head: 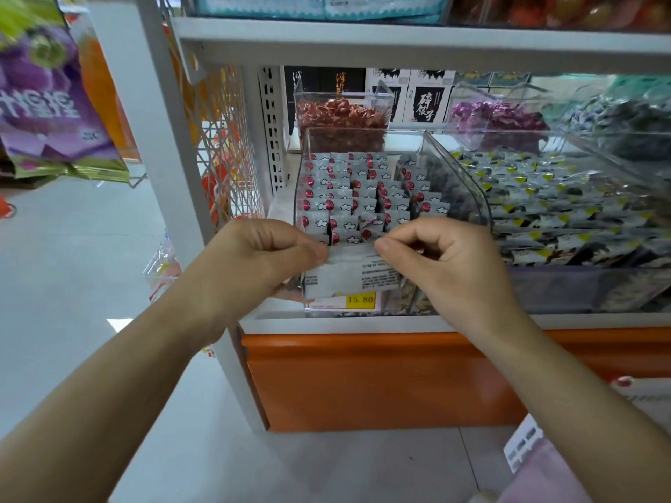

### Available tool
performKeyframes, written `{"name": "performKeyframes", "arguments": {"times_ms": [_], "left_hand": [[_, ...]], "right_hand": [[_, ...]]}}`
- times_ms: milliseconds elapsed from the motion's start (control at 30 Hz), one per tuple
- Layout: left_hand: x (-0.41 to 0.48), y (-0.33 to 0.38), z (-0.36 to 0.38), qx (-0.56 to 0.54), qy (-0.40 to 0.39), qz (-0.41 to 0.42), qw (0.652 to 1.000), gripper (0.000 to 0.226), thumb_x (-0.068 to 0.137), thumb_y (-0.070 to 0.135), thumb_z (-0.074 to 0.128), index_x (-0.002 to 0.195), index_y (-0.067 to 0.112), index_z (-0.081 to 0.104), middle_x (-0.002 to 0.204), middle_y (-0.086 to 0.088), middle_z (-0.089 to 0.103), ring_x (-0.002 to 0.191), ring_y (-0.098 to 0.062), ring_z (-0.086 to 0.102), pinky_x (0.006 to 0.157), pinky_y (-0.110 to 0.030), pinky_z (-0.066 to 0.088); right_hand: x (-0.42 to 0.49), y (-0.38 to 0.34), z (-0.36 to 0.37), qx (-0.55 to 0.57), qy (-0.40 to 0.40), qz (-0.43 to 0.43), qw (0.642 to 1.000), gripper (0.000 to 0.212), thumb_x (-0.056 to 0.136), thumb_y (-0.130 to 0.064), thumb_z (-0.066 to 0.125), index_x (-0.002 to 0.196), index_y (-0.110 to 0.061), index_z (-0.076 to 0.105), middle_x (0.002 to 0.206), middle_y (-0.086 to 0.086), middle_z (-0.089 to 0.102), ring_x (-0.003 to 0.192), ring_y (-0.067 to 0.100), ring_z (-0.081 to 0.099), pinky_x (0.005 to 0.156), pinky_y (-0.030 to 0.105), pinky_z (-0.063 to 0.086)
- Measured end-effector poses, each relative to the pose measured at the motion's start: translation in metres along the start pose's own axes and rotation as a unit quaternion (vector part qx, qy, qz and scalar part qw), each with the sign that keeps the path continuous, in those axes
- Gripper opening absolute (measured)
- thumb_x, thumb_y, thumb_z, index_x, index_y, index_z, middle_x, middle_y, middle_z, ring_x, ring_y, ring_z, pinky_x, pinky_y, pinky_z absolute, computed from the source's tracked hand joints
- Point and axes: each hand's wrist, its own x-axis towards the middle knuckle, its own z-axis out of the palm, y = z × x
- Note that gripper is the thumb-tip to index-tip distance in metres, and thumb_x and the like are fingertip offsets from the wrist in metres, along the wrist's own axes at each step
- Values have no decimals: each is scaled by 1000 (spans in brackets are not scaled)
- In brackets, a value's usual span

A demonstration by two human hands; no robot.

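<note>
Left hand [261, 254] and right hand [432, 248] each pinch white packets [348, 274], probably to seat them upright in the clear bin [454, 165].

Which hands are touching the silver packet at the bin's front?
Touching, both: the head view shows the left hand and the right hand each pinching the silver packet by its top edge, no gap.

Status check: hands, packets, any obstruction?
Left hand and right hand both pinch a row of silver packets. Row at front of clear bin, above yellow price tag. Nothing in the way.
</note>
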Motion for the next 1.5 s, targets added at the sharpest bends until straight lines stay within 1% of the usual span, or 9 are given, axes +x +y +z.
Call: {"name": "performKeyframes", "arguments": {"times_ms": [100,200,367,700,867,1000,1233,1333,1500], "left_hand": [[0,-1,0,9,10,12,1000,14,82,16,65,74,19,76,81,-15,70,69,-14,63,55,-13,51],[0,-1,0,32,10,35,999,19,84,16,62,72,24,75,71,4,72,63,-4,65,54,-11,49],[-1,-2,3,60,0,73,996,20,85,18,61,75,29,73,71,14,71,64,2,65,54,-9,48],[0,-2,3,98,-40,77,991,17,73,38,65,90,37,69,86,14,72,81,-1,67,70,-13,53],[1,-4,6,203,4,128,971,41,72,18,76,86,50,54,98,18,60,91,5,59,69,-1,45],[1,-3,2,167,-1,105,980,28,67,35,69,91,47,59,94,21,66,86,2,64,71,-13,53],[4,-6,-1,140,42,103,984,21,77,35,65,98,28,66,83,8,69,63,1,62,52,-11,47],[10,-11,-5,218,75,124,965,65,65,54,58,122,24,59,106,11,59,87,1,58,73,-20,48],[21,-28,-13,418,35,143,896,88,74,46,68,146,20,26,151,0,27,137,-18,25,109,-32,29]], "right_hand": [[0,-1,1,-3,-9,-4,1000,13,84,-16,66,75,-25,70,70,-12,69,65,0,64,56,10,46],[3,-1,-4,12,-55,29,998,13,87,-15,62,80,-21,72,71,-14,70,62,9,65,51,13,49],[12,1,-18,-45,-114,27,992,14,87,-18,62,80,-28,70,76,-27,61,76,-16,60,67,1,41],[12,9,-18,-20,-43,23,999,20,85,-15,65,73,-31,68,65,-22,64,68,-8,63,58,3,44],[12,10,-15,58,-43,67,995,23,86,-10,62,71,-24,70,65,-20,69,59,5,68,47,20,54],[10,13,-15,95,-32,87,991,20,83,-33,61,76,-19,73,77,-10,74,58,21,70,61,42,58],[15,16,-9,187,-52,87,977,39,66,-36,70,102,-21,66,85,-5,73,69,17,68,70,30,58],[24,17,-5,186,15,80,979,10,80,-22,67,90,-20,68,83,-2,73,71,15,68,64,26,57],[39,17,-4,156,43,88,983,4,85,-13,65,88,-17,64,83,-1,69,73,11,67,63,24,57]]}}
